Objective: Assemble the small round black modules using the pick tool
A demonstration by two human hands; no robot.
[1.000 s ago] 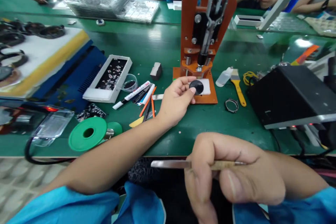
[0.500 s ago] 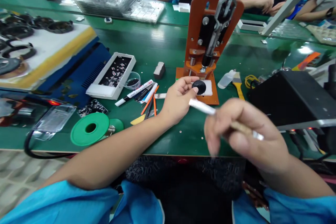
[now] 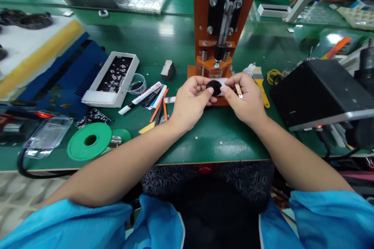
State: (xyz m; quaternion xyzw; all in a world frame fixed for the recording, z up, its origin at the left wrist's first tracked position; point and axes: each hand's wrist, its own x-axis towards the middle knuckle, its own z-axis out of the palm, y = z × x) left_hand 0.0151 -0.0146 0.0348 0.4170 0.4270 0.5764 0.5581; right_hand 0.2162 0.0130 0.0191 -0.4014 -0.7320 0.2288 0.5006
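My left hand (image 3: 191, 103) is closed on a small round black disc (image 3: 214, 88), pinching it between thumb and fingers. At the disc's right edge are the thumb and fingertips of my right hand (image 3: 247, 97), which is also closed. Tucked in the right hand is a slim tan stick (image 3: 239, 90) with a metal end; most of it is hidden. Both hands are in front of the orange base of a hand press (image 3: 223, 19), by a white pad (image 3: 221, 81) partly covered by my fingers.
Left of my hands lie markers (image 3: 143, 97), a parts tray (image 3: 112, 79), a clear cup (image 3: 138, 84) and a green spool (image 3: 90, 141). A grey block (image 3: 167, 70) is behind. To the right are a yellow brush (image 3: 262, 87) and a black box (image 3: 324, 89). Co-workers' hands show across the bench.
My right hand has moved forward and left to the disc, and the stick has swung back into its grasp. My left hand still holds the disc. The view has tilted down.
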